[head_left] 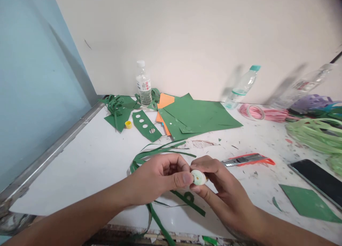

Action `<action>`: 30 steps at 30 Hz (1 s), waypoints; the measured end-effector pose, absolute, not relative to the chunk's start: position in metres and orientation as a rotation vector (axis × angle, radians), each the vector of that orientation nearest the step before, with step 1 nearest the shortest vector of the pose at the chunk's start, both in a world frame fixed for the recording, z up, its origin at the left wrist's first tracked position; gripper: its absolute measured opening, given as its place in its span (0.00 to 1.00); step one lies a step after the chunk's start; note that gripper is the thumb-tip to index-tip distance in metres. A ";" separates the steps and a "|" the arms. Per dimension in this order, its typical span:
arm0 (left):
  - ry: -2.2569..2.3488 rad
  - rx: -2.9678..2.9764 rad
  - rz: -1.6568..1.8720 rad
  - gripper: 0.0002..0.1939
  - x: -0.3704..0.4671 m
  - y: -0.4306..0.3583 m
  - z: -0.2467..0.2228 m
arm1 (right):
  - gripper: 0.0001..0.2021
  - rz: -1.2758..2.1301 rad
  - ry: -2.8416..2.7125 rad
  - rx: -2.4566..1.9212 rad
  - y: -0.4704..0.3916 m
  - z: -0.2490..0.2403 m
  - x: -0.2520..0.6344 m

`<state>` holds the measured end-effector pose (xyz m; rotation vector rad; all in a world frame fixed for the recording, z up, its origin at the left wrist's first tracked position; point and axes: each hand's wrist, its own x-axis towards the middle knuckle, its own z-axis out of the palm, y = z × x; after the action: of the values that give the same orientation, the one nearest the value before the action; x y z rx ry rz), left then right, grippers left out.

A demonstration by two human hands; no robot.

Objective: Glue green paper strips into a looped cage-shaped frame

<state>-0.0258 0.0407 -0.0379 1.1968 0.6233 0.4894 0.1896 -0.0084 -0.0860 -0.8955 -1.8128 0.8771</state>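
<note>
Close together above the table's front part, both hands are at a small white, round-ended piece (199, 177) with a yellowish spot in its middle. My right hand (217, 185) grips it between thumb and fingers, which hide its far end. My left hand (167, 174) is closed, its thumb tip at the piece's left edge; whatever lies inside that pinch is hidden. Narrow green paper strips (160, 219) spread behind and below the hands, one ending in a small coil (188, 197). A small yellow cap (128, 124) stands farther back on the left.
Green sheets (205, 114) lie at the back beside a punched green strip (145, 125). An orange box cutter (251, 159) lies right of my hands, a phone (317, 178) farther right. Bottles (144, 85) stand near the wall. Pink (275, 114) and light-green strips (312, 134) are bundled at right.
</note>
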 end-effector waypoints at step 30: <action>0.502 0.952 0.457 0.24 -0.025 0.039 -0.054 | 0.20 0.755 -1.950 -0.696 -0.007 -0.077 0.187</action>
<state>-0.0247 0.0391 -0.0540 0.9519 0.5025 0.4572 0.1866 -0.0069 -0.0775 -0.6963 -1.9502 0.7554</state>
